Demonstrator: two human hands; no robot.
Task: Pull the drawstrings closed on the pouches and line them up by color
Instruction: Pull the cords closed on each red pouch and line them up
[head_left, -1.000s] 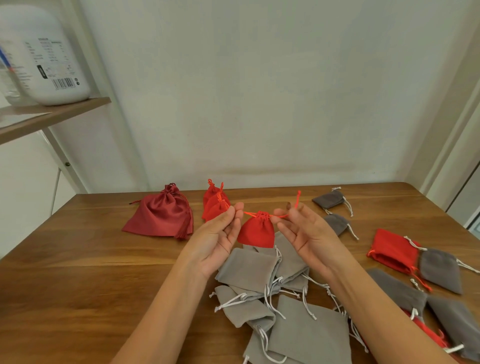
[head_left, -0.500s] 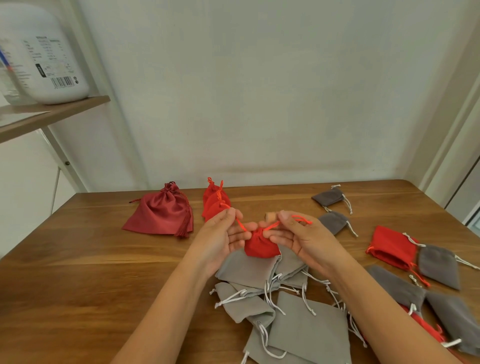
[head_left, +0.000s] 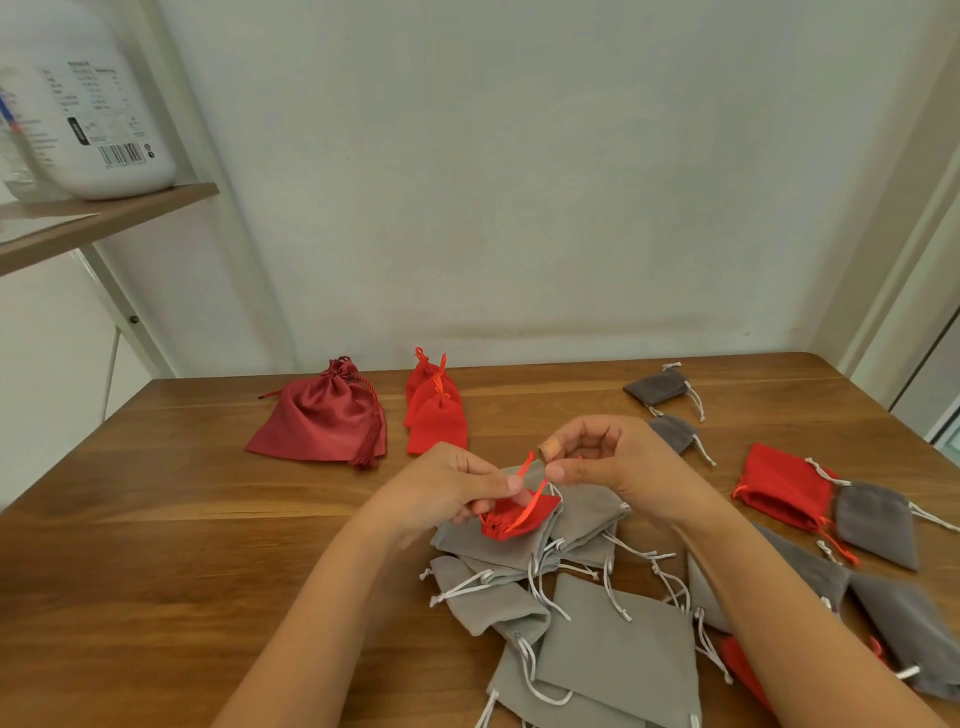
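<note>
A: Hands?
B: Left hand (head_left: 447, 493) grips the small red pouch (head_left: 519, 519) near its gathered mouth, over the grey pouches (head_left: 618, 639). Right hand (head_left: 608, 462) pinches its drawstring (head_left: 527, 465), probably to cinch it.
A: Surroundings?
B: Wooden table (head_left: 182, 545). Closed red pouches (head_left: 439, 423) lined up at the far side. White jug (head_left: 104, 104) on a shelf (head_left: 104, 223).

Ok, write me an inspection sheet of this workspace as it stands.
Surface: wooden table.
Job's things: small red pouch in hand; stacked red pouches and dark red satin pouch cinched at back; dark grey pouches cinched back right; light grey pouches heaped near, strings loose; open red pouch right.
Clutter: nothing seen.
Grippers: left hand holds the small red pouch; right hand fingers pinch its red drawstring.
Cables: nothing seen.
Surroundings: white wall; shelf with white jug, left.
</note>
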